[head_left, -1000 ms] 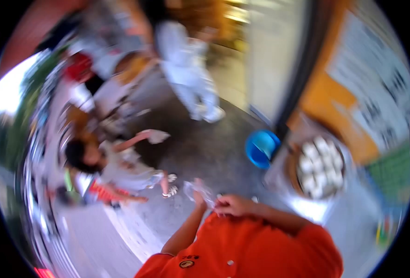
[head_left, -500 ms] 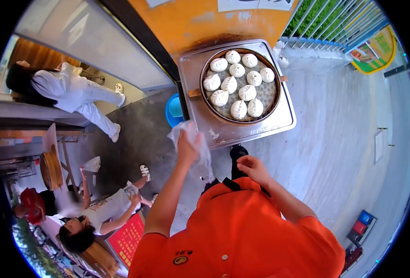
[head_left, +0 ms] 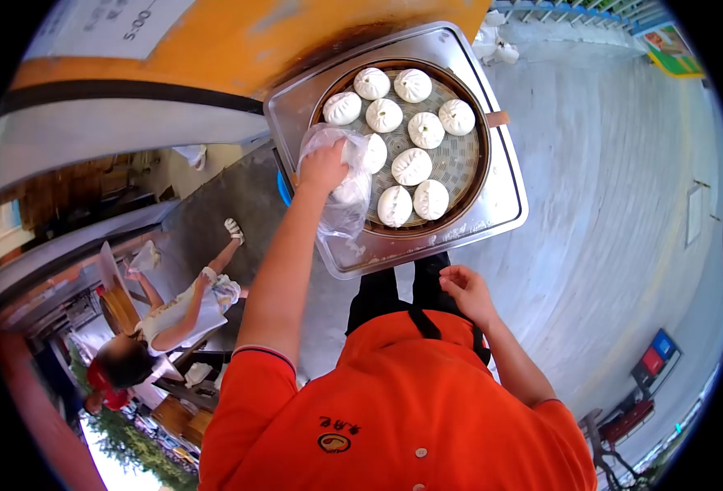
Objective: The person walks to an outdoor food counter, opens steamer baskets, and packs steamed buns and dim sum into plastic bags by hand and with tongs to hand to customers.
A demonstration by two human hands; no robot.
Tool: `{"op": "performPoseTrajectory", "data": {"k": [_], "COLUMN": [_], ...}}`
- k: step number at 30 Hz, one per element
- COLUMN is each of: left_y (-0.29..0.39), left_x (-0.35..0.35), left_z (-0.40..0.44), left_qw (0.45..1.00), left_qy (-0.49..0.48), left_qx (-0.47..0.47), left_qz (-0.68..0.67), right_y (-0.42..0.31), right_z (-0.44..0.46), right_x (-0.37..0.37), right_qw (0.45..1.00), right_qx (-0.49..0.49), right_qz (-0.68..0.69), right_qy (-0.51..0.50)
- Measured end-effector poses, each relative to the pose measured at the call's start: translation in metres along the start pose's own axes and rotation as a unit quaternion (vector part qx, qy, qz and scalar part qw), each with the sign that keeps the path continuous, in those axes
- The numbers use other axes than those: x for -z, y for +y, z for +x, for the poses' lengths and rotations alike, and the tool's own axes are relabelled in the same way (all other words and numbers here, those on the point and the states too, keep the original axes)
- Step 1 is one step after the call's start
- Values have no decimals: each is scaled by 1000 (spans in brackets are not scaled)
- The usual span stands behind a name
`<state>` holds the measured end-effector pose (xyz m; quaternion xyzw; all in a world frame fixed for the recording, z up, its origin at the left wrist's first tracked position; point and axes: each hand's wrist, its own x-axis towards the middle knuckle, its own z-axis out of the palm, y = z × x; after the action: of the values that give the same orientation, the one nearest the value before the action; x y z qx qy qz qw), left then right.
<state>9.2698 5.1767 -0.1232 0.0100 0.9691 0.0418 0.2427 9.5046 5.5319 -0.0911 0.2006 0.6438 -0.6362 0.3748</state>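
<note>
In the head view my left hand (head_left: 325, 166) grips a thin clear plastic bag (head_left: 347, 214) at the left side of a round steamer (head_left: 485, 168). The bag drapes over that side, and a bun shows through it under my hand; whether my fingers close on this bun is hard to see. Several white pleated steamed buns (head_left: 411, 166) sit spaced out on the steamer's patterned liner. My right hand (head_left: 468, 293) hangs near my waist, fingers loosely bent and apart from the thumb, with nothing in them.
Under the steamer is a metal tray-like tabletop (head_left: 505, 200), with a wooden handle (head_left: 497, 119) jutting over it. An orange wall (head_left: 296, 41) rises behind. At left a person (head_left: 186, 315) is near a wooden steamer (head_left: 119, 309). Part of a blue basin (head_left: 283, 188) shows below the tabletop.
My left hand has moved forward with the plastic bag, from before the tabletop to over the steamer's left side. My right hand stays near my waist. The view has turned and come closer.
</note>
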Motion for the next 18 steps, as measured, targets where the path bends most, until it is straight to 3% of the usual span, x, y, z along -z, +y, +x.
{"op": "performPoseTrajectory", "data": {"k": [5,11,13,14,16,18], "left_y": [-5,-15,-21,-22,-26,-23], "left_x": [-4,-12,-19,-23,-30,-19], "left_z": [23,-1,-17,-25,-37,-36], "left_qw": [998,976,971,971,901,884], "left_qy": [-24,98,121,121,335,368], "left_qx": [-42,-86,40,40,-28,-37], "left_qz": [-41,-177,-200,-200,-275,-286], "right_y": [0,-6,-12,-12,-14,-17], "right_z": [3,3,2,2,4,6], "right_x": [4,-1,-5,-6,-7,-8], "right_qw": [999,998,998,998,998,998], "right_qx": [-14,-30,-25,-21,-18,-16], "right_qz": [6,15,16,17,18,20], "right_qy": [36,51,52,54,54,55]}}
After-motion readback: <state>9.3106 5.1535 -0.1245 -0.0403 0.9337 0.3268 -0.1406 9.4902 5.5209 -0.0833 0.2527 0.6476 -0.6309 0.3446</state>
